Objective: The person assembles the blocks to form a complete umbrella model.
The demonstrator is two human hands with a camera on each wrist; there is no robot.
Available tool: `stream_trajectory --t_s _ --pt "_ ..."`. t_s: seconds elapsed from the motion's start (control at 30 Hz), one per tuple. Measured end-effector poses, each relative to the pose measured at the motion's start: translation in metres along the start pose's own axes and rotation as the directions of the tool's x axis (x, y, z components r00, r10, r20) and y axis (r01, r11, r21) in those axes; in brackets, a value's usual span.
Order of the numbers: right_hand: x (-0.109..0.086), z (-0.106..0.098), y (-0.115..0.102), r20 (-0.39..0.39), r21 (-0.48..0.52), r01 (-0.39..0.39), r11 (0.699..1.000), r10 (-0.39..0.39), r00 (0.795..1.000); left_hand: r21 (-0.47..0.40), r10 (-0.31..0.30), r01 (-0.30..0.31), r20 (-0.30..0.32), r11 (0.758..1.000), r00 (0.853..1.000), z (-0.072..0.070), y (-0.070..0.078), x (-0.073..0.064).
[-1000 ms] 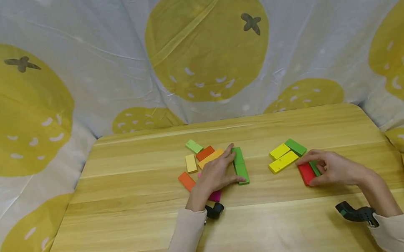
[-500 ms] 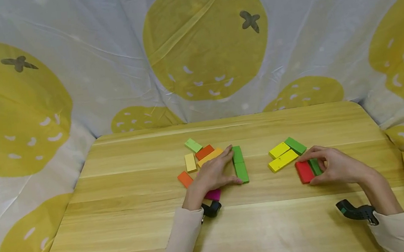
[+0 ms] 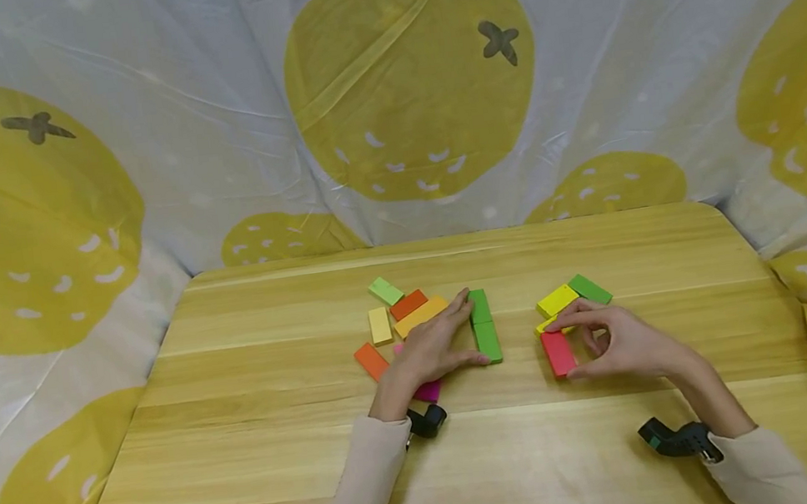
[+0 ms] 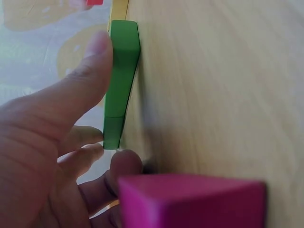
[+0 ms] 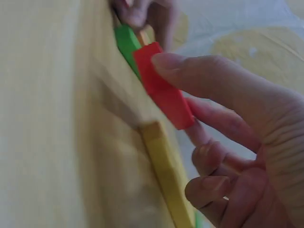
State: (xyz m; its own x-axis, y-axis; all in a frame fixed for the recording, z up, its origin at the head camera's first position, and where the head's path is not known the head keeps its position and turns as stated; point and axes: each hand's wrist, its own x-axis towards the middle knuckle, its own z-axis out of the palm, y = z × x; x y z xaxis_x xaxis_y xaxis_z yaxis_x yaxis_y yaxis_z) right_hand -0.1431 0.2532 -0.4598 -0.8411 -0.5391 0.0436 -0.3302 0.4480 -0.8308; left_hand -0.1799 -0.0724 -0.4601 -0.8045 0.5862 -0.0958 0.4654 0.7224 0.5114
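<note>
In the head view my right hand (image 3: 630, 342) pinches a red domino block (image 3: 558, 353) between thumb and fingers. The block overlaps a yellow domino block (image 3: 545, 324); in the right wrist view the red block (image 5: 164, 85) is tilted, above the table surface. My left hand (image 3: 431, 351) spreads thumb and fingers along the left side of two green domino blocks (image 3: 484, 326) laid end to end. Thumb and fingertips touch that row in the left wrist view. A magenta block (image 3: 430, 392) lies partly hidden under the left hand.
Left of the left hand lie orange (image 3: 372, 362), pale yellow (image 3: 380, 326), red-orange (image 3: 408, 305), amber (image 3: 421, 314) and light green (image 3: 385, 290) blocks. Beyond the right hand are another yellow block (image 3: 557, 300) and a green one (image 3: 590, 289). A patterned cloth (image 3: 412, 74) hangs behind the table.
My right hand has carried the red block left, away from the green block beside it, which is now out of sight. The green row has shifted slightly right with my left hand against it.
</note>
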Motion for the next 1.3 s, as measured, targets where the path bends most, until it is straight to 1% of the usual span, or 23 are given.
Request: stream_trajectory --t_s 0.1,0.23,0.4,0.5,0.63,0.73,0.87,0.97,1.13,1.3 --pt "0.007 0.017 -0.005 0.001 0.027 0.025 0.999 -0.025 1.0 -0.013 -0.011 0.011 -0.003 1.0 1.0 0.0 0.0 0.0" --pt "0.015 0.036 -0.01 0.02 0.026 0.053 0.998 -0.053 0.998 -0.019 -0.02 0.019 -0.009 1.0 1.0 0.0 -0.001 0.0" --pt "0.02 0.051 -0.011 0.068 0.002 0.064 0.998 -0.064 0.996 -0.027 -0.026 0.026 -0.005 0.999 1.0 0.0 -0.001 0.0" --pt "0.02 0.052 -0.012 0.09 0.005 0.054 0.999 -0.054 0.994 -0.042 -0.032 0.032 -0.002 0.999 0.999 0.001 -0.002 0.0" --pt "0.018 0.047 -0.011 0.123 0.025 0.047 0.999 -0.05 0.991 -0.049 -0.037 0.037 -0.001 0.998 0.999 0.002 -0.003 0.001" --pt "0.017 0.044 -0.01 0.149 0.037 0.065 0.997 -0.07 0.986 -0.042 -0.045 0.045 0.002 0.998 0.999 0.002 -0.002 0.001" --pt "0.018 0.047 -0.011 0.166 0.044 0.097 0.994 -0.103 0.981 -0.039 -0.056 0.056 0.007 0.998 0.998 0.001 -0.001 0.001" --pt "0.02 0.052 -0.011 0.149 0.023 0.101 0.995 -0.103 0.983 -0.042 -0.059 0.059 0.009 0.997 0.998 0.001 0.0 0.0" --pt "0.022 0.062 -0.013 0.073 -0.019 0.096 0.995 -0.095 0.993 -0.041 -0.064 0.065 0.012 0.997 0.998 0.001 0.001 0.0" --pt "0.024 0.069 -0.013 0.009 -0.032 0.105 0.994 -0.105 0.994 -0.047 -0.061 0.061 0.014 0.997 0.998 0.001 0.001 0.0"
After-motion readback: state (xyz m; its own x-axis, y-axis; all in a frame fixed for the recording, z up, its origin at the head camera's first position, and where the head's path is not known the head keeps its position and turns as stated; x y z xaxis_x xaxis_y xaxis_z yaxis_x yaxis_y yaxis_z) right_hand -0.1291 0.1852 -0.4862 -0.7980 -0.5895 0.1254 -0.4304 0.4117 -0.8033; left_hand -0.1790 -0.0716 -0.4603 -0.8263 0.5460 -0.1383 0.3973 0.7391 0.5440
